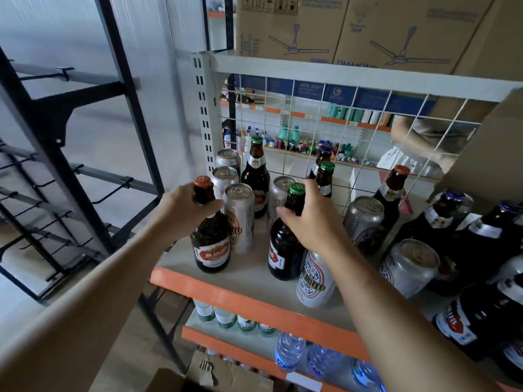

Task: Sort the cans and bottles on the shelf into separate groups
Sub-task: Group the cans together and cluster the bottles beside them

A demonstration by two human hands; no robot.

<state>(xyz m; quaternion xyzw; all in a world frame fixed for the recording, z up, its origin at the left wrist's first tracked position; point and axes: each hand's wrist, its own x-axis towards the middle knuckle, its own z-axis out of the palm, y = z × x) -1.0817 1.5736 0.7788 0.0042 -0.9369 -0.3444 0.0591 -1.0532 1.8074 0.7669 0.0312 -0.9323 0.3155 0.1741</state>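
Note:
My left hand (184, 207) grips the neck of a brown bottle with a red cap and red label (210, 244), standing near the shelf's front left corner. My right hand (308, 219) holds the neck of a green-capped brown bottle (284, 250) a little to the right. Between them stands a silver can (240, 219). Further silver cans (225, 176) and a green-capped bottle (256, 176) stand behind. A white patterned can (315, 281) sits under my right wrist. More cans (365, 219) and dark bottles (393, 193) fill the right side.
The shelf (226, 290) has an orange front edge and a white wire grid (311, 123) at the back. Cardboard fan boxes (291, 26) sit on top. Water bottles (288, 352) stand on lower shelves. A black metal rack (56, 165) is at the left. Another person (418, 142) is behind the grid.

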